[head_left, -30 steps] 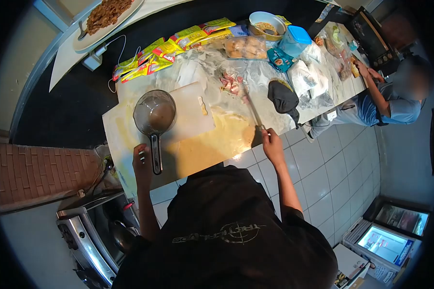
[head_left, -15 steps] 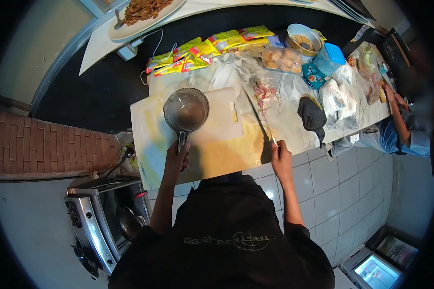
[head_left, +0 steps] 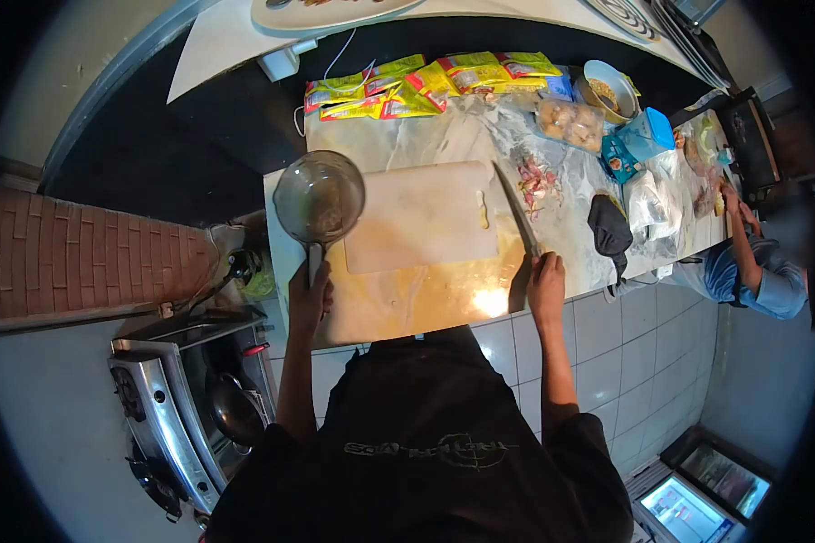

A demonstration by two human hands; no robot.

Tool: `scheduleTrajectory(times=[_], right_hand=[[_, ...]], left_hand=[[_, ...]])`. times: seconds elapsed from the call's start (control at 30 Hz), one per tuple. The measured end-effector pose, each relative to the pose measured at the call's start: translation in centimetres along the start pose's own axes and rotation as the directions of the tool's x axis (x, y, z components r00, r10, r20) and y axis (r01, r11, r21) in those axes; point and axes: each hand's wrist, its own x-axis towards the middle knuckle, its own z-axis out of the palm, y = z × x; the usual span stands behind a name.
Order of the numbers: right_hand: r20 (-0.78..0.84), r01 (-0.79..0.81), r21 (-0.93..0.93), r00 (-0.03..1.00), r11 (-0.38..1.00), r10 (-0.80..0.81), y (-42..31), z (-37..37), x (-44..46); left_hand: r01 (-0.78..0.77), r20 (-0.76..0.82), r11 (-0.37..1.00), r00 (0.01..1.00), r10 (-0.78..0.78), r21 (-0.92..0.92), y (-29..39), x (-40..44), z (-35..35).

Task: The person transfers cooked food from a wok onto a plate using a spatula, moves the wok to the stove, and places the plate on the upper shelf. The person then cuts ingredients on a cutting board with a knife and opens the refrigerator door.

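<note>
My left hand [head_left: 310,297] is closed round the handle of a small round saucepan [head_left: 320,201]. The pan is at the left edge of a white cutting board [head_left: 417,217], its inside grey and mottled; I cannot make out what it holds. In my right hand [head_left: 546,282] is the handle of a long knife [head_left: 517,206]. Its blade points away from me along the board's right edge. Just right of the blade, chopped reddish-purple pieces [head_left: 538,185] lie loose on the marbled table [head_left: 407,312].
Yellow packets [head_left: 426,86] line the back of the table. To the right are a bowl [head_left: 609,90], a clear box [head_left: 570,124], a blue-lidded container [head_left: 647,134], a black cloth [head_left: 609,226] and plastic bags [head_left: 654,204]. A co-worker [head_left: 756,262] stands far right. A stove [head_left: 167,425] is lower left.
The saucepan has moved left, from over the board's left part to its edge. My view has shifted, so the table appears farther right. The knife stays beside the board.
</note>
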Motion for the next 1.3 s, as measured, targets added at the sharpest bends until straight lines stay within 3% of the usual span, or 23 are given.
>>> scheduleTrajectory(times=[0.17,0.23,0.5,0.6,0.67,0.8,0.83,0.9,0.93,1.0,1.03,1.07,1.1,1.13,1.17,1.2,1.23,1.3], right_hand=[[-0.067,0.02,-0.028,0.998,0.999,-0.022,-1.4,0.5,-0.4],[-0.061,-0.003,-0.063,0.998,0.998,-0.001,-1.6,1.3,-0.4],[-0.075,-0.107,-0.19,0.993,0.976,0.094,-5.1,-0.5,-0.4],[-0.122,-0.079,-0.163,0.991,0.983,0.059,-7.4,-2.5,-1.6],[-0.136,0.043,-0.082,0.989,0.996,-0.054,-8.5,-3.1,-2.9],[-0.004,0.032,0.139,0.999,0.99,-0.032,-12.5,-4.8,-4.9],[0.0,0.023,0.142,1.0,0.99,-0.023,-13.2,-5.1,-5.2],[0.024,0.067,0.216,0.997,0.974,-0.074,-14.2,-5.6,-6.5],[0.051,0.056,0.277,0.996,0.959,-0.073,-14.7,-5.9,-7.2],[0.128,0.058,0.401,0.985,0.914,-0.118,-15.3,-6.3,-8.6],[0.141,0.085,0.439,0.977,0.895,-0.162,-15.5,-6.4,-9.3],[0.122,0.07,0.441,0.983,0.895,-0.138,-15.9,-6.8,-10.0],[0.158,0.12,0.506,0.961,0.854,-0.228,-16.3,-7.3,-10.8],[0.184,0.157,0.569,0.932,0.807,-0.311,-16.7,-7.6,-11.8],[0.236,-0.043,0.815,0.936,0.578,-0.263,-17.0,-7.2,-13.1],[0.281,-0.22,0.942,0.931,0.255,-0.233,-17.1,-6.8,-14.3],[0.367,-0.382,0.924,0.896,-0.013,-0.248,-17.1,-7.3,-15.3],[0.338,-0.419,0.837,0.901,-0.352,-0.272,-16.8,-7.3,-18.7]], left_hand=[[0.036,-0.007,0.999,0.999,-0.036,-0.007,0.1,2.5,-4.5],[-0.027,0.037,1.0,0.999,0.027,0.012,0.4,3.1,-5.2],[0.011,0.179,1.0,0.984,-0.008,-0.016,0.5,5.7,-5.7],[0.002,0.175,1.0,0.985,-0.007,0.027,0.5,6.3,-5.5],[-0.032,0.169,0.999,0.985,0.025,0.038,-0.2,6.8,-5.5],[-0.019,0.086,0.992,0.996,0.008,0.124,-0.2,6.5,-6.1],[-0.189,-0.035,0.963,0.979,0.199,0.19,-0.2,6.2,-6.5],[-0.469,-0.207,0.8,0.798,0.565,0.375,-0.4,5.0,-7.2],[-0.471,-0.19,0.796,0.802,0.566,0.382,0.7,3.5,-6.9],[-0.699,-0.158,0.619,0.608,0.778,0.358,3.8,-0.4,-4.7],[-0.712,-0.135,0.607,0.604,0.786,0.353,3.9,-1.5,-3.2],[-0.789,-0.084,0.597,0.591,0.802,0.147,3.9,-2.7,-1.4],[-0.817,-0.03,0.571,0.574,0.818,-0.073,3.8,-4.2,0.5],[-0.833,0.052,0.551,0.553,0.832,0.05,3.6,-6.1,2.3],[-0.845,0.142,0.509,0.531,0.836,0.165,3.2,-8.2,4.3],[-0.895,0.24,0.44,0.443,0.864,0.068,2.2,-9.8,6.6],[-0.924,0.33,0.379,0.345,0.879,-0.043,0.7,-11.3,8.9],[-0.953,0.509,0.229,0.1,0.855,-0.198,-3.2,-13.8,13.6]])
